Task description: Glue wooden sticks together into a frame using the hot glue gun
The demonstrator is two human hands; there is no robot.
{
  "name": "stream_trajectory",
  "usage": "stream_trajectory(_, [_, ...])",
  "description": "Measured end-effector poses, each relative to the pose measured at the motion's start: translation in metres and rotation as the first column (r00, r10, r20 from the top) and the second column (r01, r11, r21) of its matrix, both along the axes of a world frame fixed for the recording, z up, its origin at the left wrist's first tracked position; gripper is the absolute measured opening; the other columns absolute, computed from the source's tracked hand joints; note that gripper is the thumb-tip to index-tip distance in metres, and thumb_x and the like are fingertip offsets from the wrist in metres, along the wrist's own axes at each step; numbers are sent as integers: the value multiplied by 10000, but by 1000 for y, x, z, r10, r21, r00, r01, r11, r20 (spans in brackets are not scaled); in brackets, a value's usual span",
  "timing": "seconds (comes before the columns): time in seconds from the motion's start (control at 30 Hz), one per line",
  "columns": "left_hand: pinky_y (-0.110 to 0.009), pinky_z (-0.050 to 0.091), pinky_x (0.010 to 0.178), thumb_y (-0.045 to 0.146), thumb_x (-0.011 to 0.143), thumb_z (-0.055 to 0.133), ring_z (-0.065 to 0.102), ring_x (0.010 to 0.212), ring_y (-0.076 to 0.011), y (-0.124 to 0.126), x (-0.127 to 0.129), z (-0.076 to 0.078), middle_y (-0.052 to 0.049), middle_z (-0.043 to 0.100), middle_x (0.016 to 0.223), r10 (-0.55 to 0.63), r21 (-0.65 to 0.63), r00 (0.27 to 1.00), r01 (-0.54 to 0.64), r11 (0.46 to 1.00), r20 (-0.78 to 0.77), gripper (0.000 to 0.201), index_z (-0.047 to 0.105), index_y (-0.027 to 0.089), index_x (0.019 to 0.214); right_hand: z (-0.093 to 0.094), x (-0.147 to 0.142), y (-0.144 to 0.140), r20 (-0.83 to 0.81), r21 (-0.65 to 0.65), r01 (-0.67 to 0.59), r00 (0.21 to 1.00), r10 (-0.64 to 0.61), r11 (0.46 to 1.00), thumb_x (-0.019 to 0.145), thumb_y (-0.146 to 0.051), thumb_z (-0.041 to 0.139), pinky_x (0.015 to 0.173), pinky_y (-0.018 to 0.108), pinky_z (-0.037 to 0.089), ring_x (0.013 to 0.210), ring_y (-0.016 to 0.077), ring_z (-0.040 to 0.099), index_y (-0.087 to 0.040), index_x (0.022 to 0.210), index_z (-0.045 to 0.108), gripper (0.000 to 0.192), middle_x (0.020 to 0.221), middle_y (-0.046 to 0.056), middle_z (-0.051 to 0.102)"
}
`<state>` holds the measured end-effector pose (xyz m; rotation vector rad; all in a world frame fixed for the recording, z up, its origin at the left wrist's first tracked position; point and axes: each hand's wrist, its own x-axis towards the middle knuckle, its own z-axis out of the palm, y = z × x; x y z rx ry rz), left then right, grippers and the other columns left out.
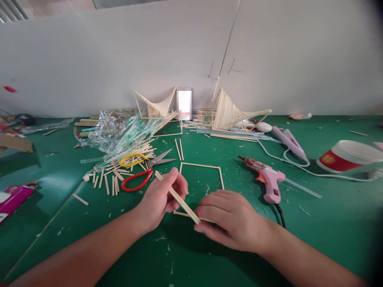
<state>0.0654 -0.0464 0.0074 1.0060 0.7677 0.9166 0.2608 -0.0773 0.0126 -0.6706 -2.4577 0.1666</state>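
Observation:
My left hand [160, 197] is closed around a small bundle of thin wooden sticks [183, 203], pinched under the thumb and slanting down to the right. At their lower end, my right hand [231, 217] has its thumb and curled fingers closed on the tips. Below both hands lies a square frame of thin sticks [200, 164] on the green table; the hands hide part of its sides. Two loose sticks [179, 149] lie just beyond it. Left of the frame rest scissors [136, 184] with one red and one yellow handle, blades apart.
A pink glue gun [271, 183] lies to the right, near a paper cup [344, 156] and a pink corded tool [289, 143]. Short cut sticks [115, 185] and crumpled plastic wrap [110, 131] spread leftward. Two curved stick models [226, 111] [160, 107] stand by the wall, with a lit phone [184, 104] between.

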Motion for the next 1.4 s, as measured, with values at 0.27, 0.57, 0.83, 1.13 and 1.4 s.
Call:
stream_trajectory(0.27, [-200,184,369,611,922,386,307,380,-64,-1,-3,-7,39,400,461,-132,94,986,142,985,-105,557,603,165,668,-6,-3,3,68,14,-30,997,29,999,923,-412,527,559,293,406,625,152,602,-176,827,650,282,679,27,662])
stream_trajectory(0.57, [-208,210,362,634,906,380,347,370,-77,-2,-1,-4,29,426,435,-107,177,982,134,975,-155,582,607,164,649,-9,-7,1,120,1,-73,990,72,997,939,-374,492,565,312,401,611,160,589,-180,833,647,270,671,24,658])
stream_trajectory(0.83, [-171,171,347,602,898,456,294,344,-54,3,-2,-4,45,422,411,185,85,982,-188,978,49,522,564,154,652,2,-4,1,-80,-356,-32,997,4,934,872,-208,521,585,264,443,635,135,574,-164,1003,621,170,770,39,649])
stream_trajectory(1.13, [-171,187,352,601,916,423,296,343,-51,4,0,-6,40,433,420,206,83,978,-209,974,44,538,558,150,655,0,-4,2,-102,-294,24,993,-56,956,918,-251,509,570,246,439,625,126,570,-172,897,640,155,721,31,653])
stream_trajectory(1.4, [-185,254,389,595,935,377,389,416,-72,-9,5,-7,20,473,488,88,241,993,-66,968,-80,550,612,157,700,2,-10,-1,-58,-582,76,989,-134,809,931,-292,492,558,212,413,606,104,534,-184,864,642,197,712,1,615])
